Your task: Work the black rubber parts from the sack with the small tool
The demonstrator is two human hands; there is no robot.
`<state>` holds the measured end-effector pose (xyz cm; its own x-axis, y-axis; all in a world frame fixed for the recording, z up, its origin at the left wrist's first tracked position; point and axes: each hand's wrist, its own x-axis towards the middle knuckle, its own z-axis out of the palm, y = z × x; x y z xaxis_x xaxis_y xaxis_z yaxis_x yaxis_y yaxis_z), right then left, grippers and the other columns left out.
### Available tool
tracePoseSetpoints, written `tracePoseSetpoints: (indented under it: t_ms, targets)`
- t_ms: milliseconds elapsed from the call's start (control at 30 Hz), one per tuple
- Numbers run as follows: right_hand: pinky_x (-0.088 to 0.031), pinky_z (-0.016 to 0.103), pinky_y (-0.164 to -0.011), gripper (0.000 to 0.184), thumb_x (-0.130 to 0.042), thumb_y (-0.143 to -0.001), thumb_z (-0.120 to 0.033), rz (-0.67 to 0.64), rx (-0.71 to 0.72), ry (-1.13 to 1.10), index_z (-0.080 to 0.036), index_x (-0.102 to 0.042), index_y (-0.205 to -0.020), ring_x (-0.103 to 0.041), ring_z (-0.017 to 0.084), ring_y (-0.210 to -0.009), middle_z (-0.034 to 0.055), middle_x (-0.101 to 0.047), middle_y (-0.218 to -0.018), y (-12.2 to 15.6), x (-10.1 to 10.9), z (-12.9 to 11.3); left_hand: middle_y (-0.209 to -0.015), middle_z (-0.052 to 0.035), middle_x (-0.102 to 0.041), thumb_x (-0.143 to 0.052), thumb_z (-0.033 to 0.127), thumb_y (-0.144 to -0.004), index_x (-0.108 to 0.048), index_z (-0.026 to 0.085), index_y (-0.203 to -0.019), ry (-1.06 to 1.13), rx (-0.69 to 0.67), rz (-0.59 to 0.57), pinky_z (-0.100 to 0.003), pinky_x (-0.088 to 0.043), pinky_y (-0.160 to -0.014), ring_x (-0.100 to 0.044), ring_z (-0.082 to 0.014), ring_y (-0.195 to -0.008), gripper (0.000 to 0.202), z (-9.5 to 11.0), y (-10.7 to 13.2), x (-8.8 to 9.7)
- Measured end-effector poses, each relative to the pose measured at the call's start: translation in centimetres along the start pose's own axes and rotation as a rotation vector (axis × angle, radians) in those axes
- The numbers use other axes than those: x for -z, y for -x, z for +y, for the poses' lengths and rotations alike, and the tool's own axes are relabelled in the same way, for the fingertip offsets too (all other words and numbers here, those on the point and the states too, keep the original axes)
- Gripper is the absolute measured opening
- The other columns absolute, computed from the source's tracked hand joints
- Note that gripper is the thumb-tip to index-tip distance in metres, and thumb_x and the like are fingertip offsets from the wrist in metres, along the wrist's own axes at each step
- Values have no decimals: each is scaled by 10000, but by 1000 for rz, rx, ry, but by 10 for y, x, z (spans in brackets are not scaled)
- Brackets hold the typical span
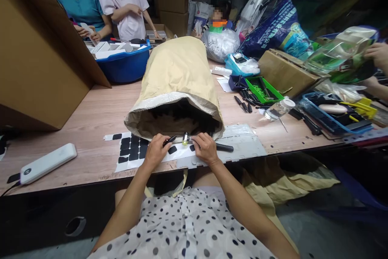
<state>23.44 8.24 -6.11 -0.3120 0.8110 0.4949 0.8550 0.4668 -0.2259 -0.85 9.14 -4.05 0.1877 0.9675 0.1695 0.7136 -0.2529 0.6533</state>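
Note:
My left hand (156, 152) pinches a small black pen-shaped part (169, 141), tilted up to the right. My right hand (206, 148) is closed over a small hammer (224, 147). The black handle sticks out to the right of that hand, and the metal-and-yellow head points left, close to the black part. Both hands are at the table's front edge, before the mouth of a tan woven sack (178, 65). The sack lies on its side with dark pieces inside. Beneath the hands is a white sheet of black square stickers (133, 148).
A white power bank (48, 163) and large cardboard box (42, 61) are at left. Behind stands a blue basin (123, 67). At right are a green tray (263, 89), loose black parts, a clear bottle (279, 108) and a blue tool tray (333, 117). Other people work nearby.

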Motion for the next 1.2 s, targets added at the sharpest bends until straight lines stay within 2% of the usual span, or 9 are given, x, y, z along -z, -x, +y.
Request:
tracePoseSetpoints:
  t_ms: [133,333,433,567,767,900,1033,1200]
  targets:
    - [-390,320,-754,274,-466,-963,-204,69,-4,35,-218,-715,-1075,-518,195,-828,73,-653,-926,2,-1,2,-913,-44,-635,-614,241,-873,-722,236,-1019,-56,-38,-36,-374,-479,-885,-567,-225,-915,181,3,2,-14]
    - [-399,308,-728,294,-452,-983,-208,96,-8,71,-216,-712,-1121,-566,183,-815,75,-680,-930,3,1,2,-955,-36,-634,-647,286,-877,-727,276,-1086,-67,-36,-51,-378,-437,-895,-530,-228,-952,223,15,-5,-34]
    - [-441,296,-756,301,-447,-991,-214,79,-20,20,-226,-712,-1133,-602,181,-839,70,-691,-932,5,6,-4,-960,-27,-643,-659,282,-874,-730,282,-1084,-49,-7,-73,-366,-429,-893,-528,-222,-952,222,16,-6,-33]
    - [-506,266,-791,314,-428,-1002,-231,109,-106,-140,-242,-711,-1137,-651,169,-884,59,-707,-961,5,11,-13,-985,-25,-668,-681,254,-856,-737,265,-1033,-45,70,-97,-359,-423,-896,-536,-224,-965,187,20,-8,-30]
    - [-541,265,-783,322,-424,-1005,-260,146,-189,-307,-256,-713,-1146,-672,163,-859,47,-712,-928,-2,20,-21,-961,-7,-676,-701,241,-827,-757,302,-999,-22,121,-128,-358,-414,-907,-541,-226,-975,190,27,-11,-29]
    - [-540,265,-788,308,-444,-994,-262,119,-174,-314,-252,-721,-1127,-675,164,-874,49,-718,-937,0,23,-23,-947,-3,-677,-710,229,-808,-767,311,-984,-8,157,-143,-362,-409,-924,-541,-228,-983,202,29,-13,-28]
    - [-535,267,-736,289,-470,-964,-241,53,-218,-260,-272,-734,-1078,-673,171,-842,36,-722,-905,3,20,-21,-965,-5,-679,-713,234,-800,-771,308,-969,2,175,-146,-368,-405,-936,-541,-230,-998,194,31,-13,-27]
    - [-537,270,-787,306,-449,-973,-231,65,-196,-302,-253,-726,-1101,-675,170,-868,47,-721,-931,-3,21,-27,-981,-5,-689,-719,225,-794,-771,303,-960,0,195,-154,-367,-410,-938,-552,-233,-1017,191,33,-14,-27]
